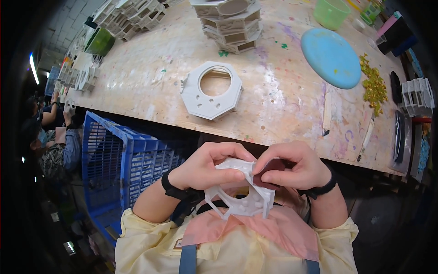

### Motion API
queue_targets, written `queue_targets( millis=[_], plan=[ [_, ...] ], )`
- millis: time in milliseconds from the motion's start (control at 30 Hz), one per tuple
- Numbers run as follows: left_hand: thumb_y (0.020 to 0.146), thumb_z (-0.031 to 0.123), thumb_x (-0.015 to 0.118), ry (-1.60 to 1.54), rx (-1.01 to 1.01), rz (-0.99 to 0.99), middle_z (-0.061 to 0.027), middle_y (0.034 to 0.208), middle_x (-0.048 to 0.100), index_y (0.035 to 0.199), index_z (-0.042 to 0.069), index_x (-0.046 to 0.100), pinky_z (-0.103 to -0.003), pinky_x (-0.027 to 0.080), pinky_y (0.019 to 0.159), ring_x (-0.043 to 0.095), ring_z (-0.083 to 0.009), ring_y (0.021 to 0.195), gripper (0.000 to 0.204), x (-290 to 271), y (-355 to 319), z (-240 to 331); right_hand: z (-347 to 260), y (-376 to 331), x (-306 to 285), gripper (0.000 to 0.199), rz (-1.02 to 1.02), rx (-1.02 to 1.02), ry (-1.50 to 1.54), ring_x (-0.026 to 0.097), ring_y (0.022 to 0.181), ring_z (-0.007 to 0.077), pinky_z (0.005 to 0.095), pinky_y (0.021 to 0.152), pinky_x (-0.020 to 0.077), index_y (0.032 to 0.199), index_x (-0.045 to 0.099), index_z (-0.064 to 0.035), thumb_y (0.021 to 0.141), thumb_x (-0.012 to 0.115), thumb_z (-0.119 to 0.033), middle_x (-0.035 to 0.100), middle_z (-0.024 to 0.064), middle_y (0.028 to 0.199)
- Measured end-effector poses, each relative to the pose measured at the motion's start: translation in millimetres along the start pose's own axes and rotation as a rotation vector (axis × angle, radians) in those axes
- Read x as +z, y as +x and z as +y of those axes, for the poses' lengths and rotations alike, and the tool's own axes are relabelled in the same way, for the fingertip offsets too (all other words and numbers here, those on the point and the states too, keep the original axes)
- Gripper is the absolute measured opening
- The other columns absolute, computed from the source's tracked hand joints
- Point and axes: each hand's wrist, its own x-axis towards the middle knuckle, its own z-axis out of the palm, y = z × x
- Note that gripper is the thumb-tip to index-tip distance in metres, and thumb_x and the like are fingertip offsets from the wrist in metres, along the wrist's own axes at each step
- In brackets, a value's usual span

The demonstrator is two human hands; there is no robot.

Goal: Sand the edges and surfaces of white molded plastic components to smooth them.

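Observation:
My left hand [205, 168] grips a white octagonal housing [250, 204] with a round opening, holding it tilted just off the table's near edge. Between the thumb and fingers of my right hand [299, 165] is a folded piece of dark reddish-brown sandpaper [269, 179], pressed against the housing's upper right edge. My fingers hide part of the rim there. A similar octagonal housing [211, 101] lies on the table beyond my hands, its round hole facing up.
Stacked white housings [230, 27] stand at the back of the worktable [273, 109]. To the right are a blue round lid [331, 58], a green cup [331, 13] and golden scraps [374, 84]. A blue crate [123, 164] stands at left; co-workers sit beyond it.

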Motion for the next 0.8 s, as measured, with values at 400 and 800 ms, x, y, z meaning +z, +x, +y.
queue_targets(
  millis=[400, 800],
  plan=[
    [0.081, 0.007, 0.062, -0.038, -0.015, 0.021, -0.0053, 0.102, 0.059, 0.106, -0.002, 0.055, -0.024, 0.043, 0.082, 0.053, -0.0082, 0.094, 0.028, 3, 0, -1, -2, -1, 2, 0.013, 0.009, -0.061, -0.08, 0.056, 0.064, 0.0087, 0.0223, 0.059, 0.0435, 0.091, 0.063, -0.0045, 0.079, 0.062, -0.005, 0.063, 0.0031, 0.075],
    [0.084, 0.009, 0.06, 0.038, 0.037, 0.164, -0.0041, 0.1, 0.06, 0.107, -0.001, 0.056, -0.021, 0.045, 0.076, 0.054, -0.0065, 0.088, 0.027, 6, -11, -6, 0, 4, 19, 0.018, 0.566, -0.052, -0.089, 0.061, 0.07, 0.0102, 0.0244, 0.06, 0.0483, 0.1, 0.055, -0.0009, 0.083, 0.056, -0.006, 0.064, 0.0076, 0.083]
  ],
)
